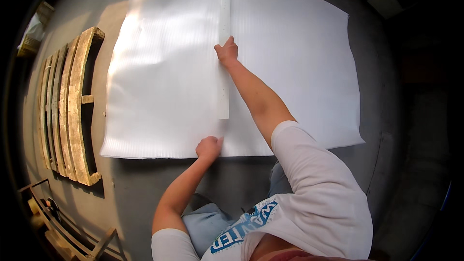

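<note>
A large white sheet with fine ribbing point(299, 67), which looks like foam, lies spread on the floor. Down its middle runs a long, narrow white strip point(224, 96), straight like a ruler. My right hand point(227, 53) reaches across and presses on the strip about halfway along, thumb on one edge and fingers toward the other. Close to the sheet's near edge, below the strip's near end, my left hand point(209, 148) is closed in a fist. Whatever it may hold is hidden by the fingers and slight blur.
A wooden pallet point(75, 106) lies left of the sheet on the grey floor point(159, 179). A frame with wooden bars point(72, 237) stands at the lower left. Far left is a yellowish basket point(30, 44) with something pale in it. My knees are at the sheet's near side.
</note>
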A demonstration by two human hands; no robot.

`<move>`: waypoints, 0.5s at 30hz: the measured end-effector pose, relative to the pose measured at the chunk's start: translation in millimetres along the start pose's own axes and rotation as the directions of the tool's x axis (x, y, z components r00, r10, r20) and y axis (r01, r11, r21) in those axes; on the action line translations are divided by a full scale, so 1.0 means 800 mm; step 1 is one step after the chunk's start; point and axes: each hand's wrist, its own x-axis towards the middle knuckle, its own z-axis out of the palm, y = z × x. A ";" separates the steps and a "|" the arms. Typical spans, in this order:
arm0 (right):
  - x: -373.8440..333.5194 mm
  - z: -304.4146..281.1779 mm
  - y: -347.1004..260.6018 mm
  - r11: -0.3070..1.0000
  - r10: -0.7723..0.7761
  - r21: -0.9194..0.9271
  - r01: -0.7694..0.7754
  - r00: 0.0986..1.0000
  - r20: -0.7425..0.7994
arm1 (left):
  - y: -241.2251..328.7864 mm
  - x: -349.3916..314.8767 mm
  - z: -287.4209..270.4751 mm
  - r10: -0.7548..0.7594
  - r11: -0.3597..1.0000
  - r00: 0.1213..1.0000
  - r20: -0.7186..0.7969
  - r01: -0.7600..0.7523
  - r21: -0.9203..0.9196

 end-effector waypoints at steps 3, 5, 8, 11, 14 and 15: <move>0.024 0.001 -0.011 1.000 -0.001 -0.014 0.002 1.000 0.025 | 0.000 -0.001 -0.004 0.005 1.000 0.999 0.037 -0.004 -0.022; 0.037 0.001 -0.004 0.998 0.020 -0.067 -0.016 0.999 0.048 | 0.005 -0.005 -0.003 0.013 1.000 1.000 0.018 -0.012 -0.005; 0.043 -0.002 0.026 0.970 0.070 -0.240 -0.045 0.993 0.098 | 0.017 -0.002 -0.005 0.038 0.999 0.999 0.032 -0.037 -0.009; 0.003 0.013 0.016 0.874 0.030 -0.484 0.047 0.988 0.149 | 0.005 -0.004 -0.015 -0.027 1.000 0.999 0.044 0.027 0.015; -0.017 -0.004 0.017 0.866 0.121 -0.500 -0.021 0.978 0.168 | 0.011 -0.006 -0.017 -0.041 0.999 0.997 0.069 0.039 0.025; -0.027 -0.003 0.017 0.857 0.055 -0.514 0.041 0.984 0.169 | 0.002 -0.005 -0.015 -0.027 1.000 0.998 0.064 0.027 -0.008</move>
